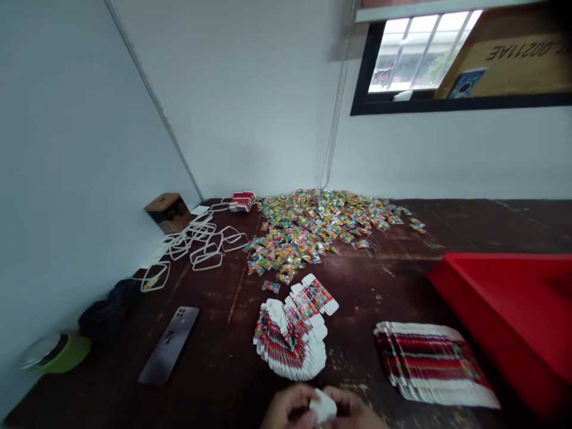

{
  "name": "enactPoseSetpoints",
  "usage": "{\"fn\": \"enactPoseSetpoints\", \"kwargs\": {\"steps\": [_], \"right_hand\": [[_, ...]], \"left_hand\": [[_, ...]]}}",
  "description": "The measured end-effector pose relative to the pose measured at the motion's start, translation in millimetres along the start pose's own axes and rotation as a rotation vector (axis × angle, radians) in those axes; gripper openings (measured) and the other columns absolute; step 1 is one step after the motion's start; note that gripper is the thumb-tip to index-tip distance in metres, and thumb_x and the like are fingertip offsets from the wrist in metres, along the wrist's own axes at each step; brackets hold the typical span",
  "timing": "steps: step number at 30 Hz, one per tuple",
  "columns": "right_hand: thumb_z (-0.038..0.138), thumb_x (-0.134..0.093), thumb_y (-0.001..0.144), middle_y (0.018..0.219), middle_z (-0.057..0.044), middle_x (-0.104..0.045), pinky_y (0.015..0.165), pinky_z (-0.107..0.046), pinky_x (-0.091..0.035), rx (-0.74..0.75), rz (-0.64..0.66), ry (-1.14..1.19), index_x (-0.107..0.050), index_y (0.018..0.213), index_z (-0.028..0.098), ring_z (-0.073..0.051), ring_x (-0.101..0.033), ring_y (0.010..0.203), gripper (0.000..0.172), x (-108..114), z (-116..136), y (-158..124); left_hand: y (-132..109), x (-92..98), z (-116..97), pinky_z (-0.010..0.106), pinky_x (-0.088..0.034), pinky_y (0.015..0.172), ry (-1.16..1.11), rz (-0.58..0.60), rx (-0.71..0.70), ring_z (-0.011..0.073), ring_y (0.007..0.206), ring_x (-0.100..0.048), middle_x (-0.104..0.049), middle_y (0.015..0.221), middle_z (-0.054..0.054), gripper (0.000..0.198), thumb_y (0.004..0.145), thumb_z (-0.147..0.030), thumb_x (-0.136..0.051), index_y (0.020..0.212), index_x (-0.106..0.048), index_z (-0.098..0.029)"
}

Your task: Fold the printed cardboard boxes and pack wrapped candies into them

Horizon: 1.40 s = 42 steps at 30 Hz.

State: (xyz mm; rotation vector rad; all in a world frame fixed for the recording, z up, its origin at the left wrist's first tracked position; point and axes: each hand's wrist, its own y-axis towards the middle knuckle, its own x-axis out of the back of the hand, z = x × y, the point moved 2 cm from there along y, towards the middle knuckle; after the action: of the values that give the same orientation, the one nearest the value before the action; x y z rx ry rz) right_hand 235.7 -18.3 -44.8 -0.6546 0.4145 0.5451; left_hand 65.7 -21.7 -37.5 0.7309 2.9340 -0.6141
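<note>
At the bottom edge of the view my left hand point(286, 408) and my right hand point(353, 412) meet around a small white folded carton point(323, 407), both gripping it. Just beyond them lies a fanned heap of flat red, white and multicoloured carton blanks point(290, 339). To the right lies a second, flatter stack of carton blanks point(433, 363). Farther back a wide pile of small colourful candy packets point(313, 229) spreads over the dark wooden table point(223, 357).
A red tray point(513, 310) sits at the right. A phone point(170, 344) lies at the left, near a green lidded bowl point(56, 353) and dark cloth point(107, 307). White plastic loops point(201, 244), a small cardboard box point(168, 211) and folded cartons point(242, 201) lie by the wall.
</note>
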Motion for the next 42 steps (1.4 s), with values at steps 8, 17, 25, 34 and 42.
{"fn": "enactPoseSetpoints", "kwargs": {"steps": [8, 17, 25, 34, 42], "right_hand": [[0.051, -0.055, 0.086, 0.083, -0.008, -0.068, 0.075, -0.031, -0.048, 0.335, -0.131, -0.624, -0.074, 0.075, 0.017, -0.021, -0.062, 0.080, 0.041, -31, 46, -16], [0.028, -0.045, 0.094, 0.117, -0.012, -0.060, 0.090, -0.034, -0.046, 0.498, 0.081, -1.138, -0.063, 0.121, 0.022, -0.021, -0.056, 0.105, 0.033, -31, 46, -30], [0.024, -0.045, 0.095, 0.103, -0.008, -0.066, 0.088, -0.032, -0.044, 0.658, 0.156, -1.406, -0.067, 0.108, 0.020, -0.019, -0.058, 0.097, 0.026, -28, 108, 60], [0.012, -0.047, 0.087, 0.094, -0.015, -0.068, 0.092, -0.044, -0.036, 0.621, -0.296, -1.530, -0.064, 0.098, 0.012, -0.028, -0.054, 0.101, 0.020, -45, 148, 191], [0.035, -0.061, 0.085, 0.078, 0.000, -0.067, 0.061, -0.024, -0.044, 0.574, 0.064, -0.966, -0.062, 0.090, 0.018, -0.013, -0.059, 0.066, 0.018, -51, 111, 76]], "left_hand": [[-1, -15.5, -15, 0.032, -0.043, 0.081, -0.603, 0.104, 0.213, 0.0210, 0.091, -0.061, -0.065, 0.098, 0.007, 0.047, 0.067, -0.020, -0.058, 0.113, -0.062, -0.016], [-13, 0.7, 2, 0.035, -0.031, 0.101, -0.493, 0.203, 0.251, 0.0228, 0.118, -0.049, -0.053, 0.134, 0.006, 0.074, 0.068, -0.010, -0.063, 0.138, -0.043, -0.024], [-23, 25.2, -30, 0.030, -0.043, 0.084, -0.047, 0.063, 0.142, 0.0189, 0.089, -0.060, -0.068, 0.097, 0.009, 0.038, 0.072, -0.021, -0.066, 0.108, -0.064, -0.011], [-64, 89.4, -31, 0.023, -0.044, 0.066, 0.176, 0.169, 0.323, 0.0144, 0.075, -0.056, -0.064, 0.087, 0.001, 0.034, 0.068, -0.025, -0.070, 0.100, -0.062, -0.015], [-31, 71.9, -29, 0.033, -0.055, 0.065, -0.279, -0.052, 0.112, 0.0210, 0.089, -0.061, -0.058, 0.110, 0.011, 0.052, 0.081, -0.032, -0.062, 0.129, -0.043, -0.023]]}}
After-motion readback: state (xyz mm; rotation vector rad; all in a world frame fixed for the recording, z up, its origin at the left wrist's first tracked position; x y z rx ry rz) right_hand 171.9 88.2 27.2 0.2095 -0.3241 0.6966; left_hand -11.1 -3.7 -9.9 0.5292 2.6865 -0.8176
